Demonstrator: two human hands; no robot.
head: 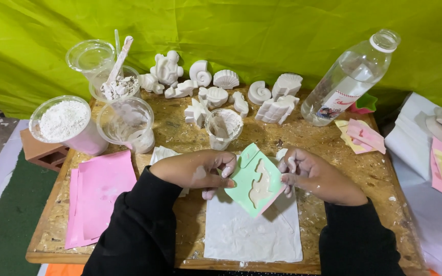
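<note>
The person is holding a thin, pale green flexible mould (255, 180) between both hands above the near middle of a rough chipboard table (379, 176). The mould is roughly square, tilted, and carrying a cream-coloured plaster fill in one curvy recess. The left hand (200, 168) is gripping the mould's left edge, its dusty fingers clamped together on it; the right hand (313, 173) is pinching the right edge, fingers closed on the rim. Both sleeves are black.

Under the hands a white, plaster-smeared sheet (251, 235) is lying flat at the table's near edge. At the near left corner a stack of smooth pink sheets (98, 194) is resting, how many cannot be told.

Along the far edge about a dozen white plaster casts (221, 84) are standing close together: shells, spiral snails, a star and a turtle-like shape, all matte and chalky.

Five clear plastic cups are showing: one (65, 122) at the left edge holding white powder, one (128, 122) smeared inside, a small one (224, 127) just beyond the hands, one (116, 84) holding crumbly plaster with a crusted stirring stick (118, 61), and an empty one (89, 55) behind.

At the far right corner one clear plastic bottle (351, 76) is leaning, uncapped, wearing a white label with red and blue near its base. Beside it pink and yellow mould pieces (361, 135) are lying overlapped.
</note>
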